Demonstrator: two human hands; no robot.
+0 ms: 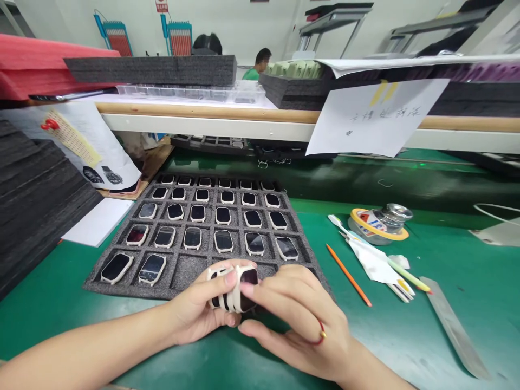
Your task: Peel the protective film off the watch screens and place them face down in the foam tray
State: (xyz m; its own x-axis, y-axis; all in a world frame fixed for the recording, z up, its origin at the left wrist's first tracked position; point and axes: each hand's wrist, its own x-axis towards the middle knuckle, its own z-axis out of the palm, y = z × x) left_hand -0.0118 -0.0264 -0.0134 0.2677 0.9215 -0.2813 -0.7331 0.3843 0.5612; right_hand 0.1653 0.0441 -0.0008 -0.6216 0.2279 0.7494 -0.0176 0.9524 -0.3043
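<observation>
- Right now I see my left hand [199, 311] and my right hand [292, 314] meeting at the near edge of the foam tray [195, 271], both clenched on a small stack of watch bodies [233, 290].
- The left grip wraps the stack from the left, thumb across its top; the right grip pinches the right end between thumb and fingers. A red ring sits on a right finger.
- The stack is held just above the tray's near row, cream casings edge-on, one dark screen facing up at the right.
- The tray is dark grey foam with square pockets in rows. Most pockets each hold one watch body, screen up; in the near row two at the left are filled, and the pocket next to them shows bare foam. I cannot see the pockets behind my hands.
- To the right on the green tabletop [447, 281] lie an orange pencil [348, 275], a toothbrush [379, 254] over a white wrapper, a metal ruler [455, 327], and a roll of tape [378, 225] touching a small glass jar.
- Far left stand stacked foam sheets [36, 200]; a paper note [374, 116] hangs from the shelf beyond.
</observation>
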